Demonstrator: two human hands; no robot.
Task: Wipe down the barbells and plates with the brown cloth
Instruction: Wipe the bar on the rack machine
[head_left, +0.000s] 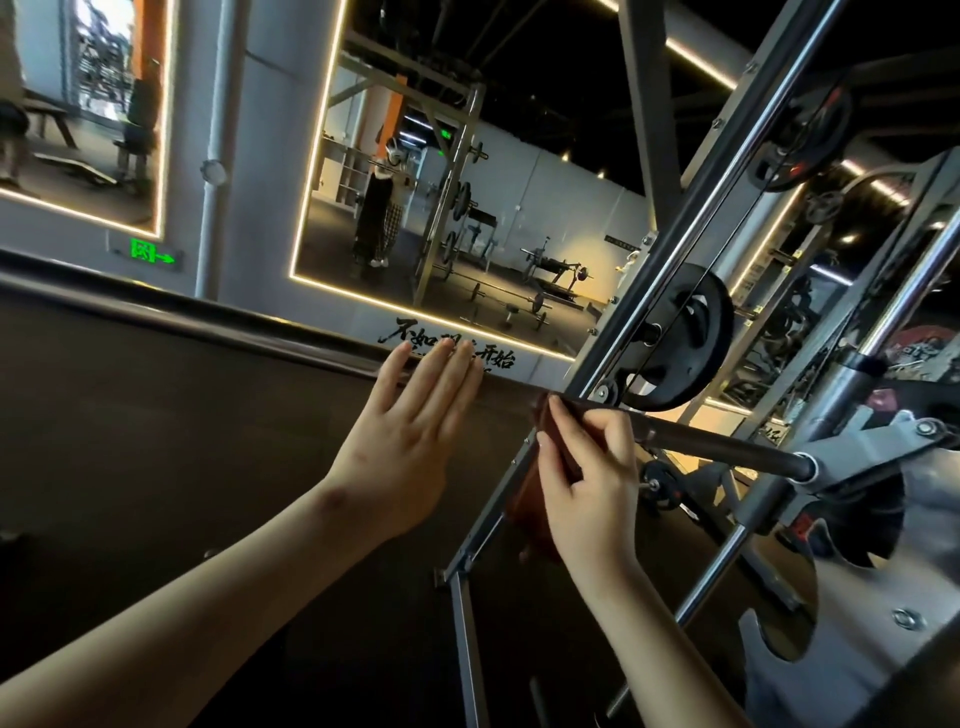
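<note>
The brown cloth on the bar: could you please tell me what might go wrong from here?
The brown cloth hangs mostly loose below the right hand, which pinches it on the barbell; it may slip off mid-wipe.
The left hand is flat with straight fingers, not gripping, so it likely steadies little.
Wiping rightward could knock knuckles on the black plate nearby.

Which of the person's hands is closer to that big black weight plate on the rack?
Right. The right hand grips the brown cloth on the bar just below the black plate; the left hand, open and flat, is farther left along the bar.
</note>
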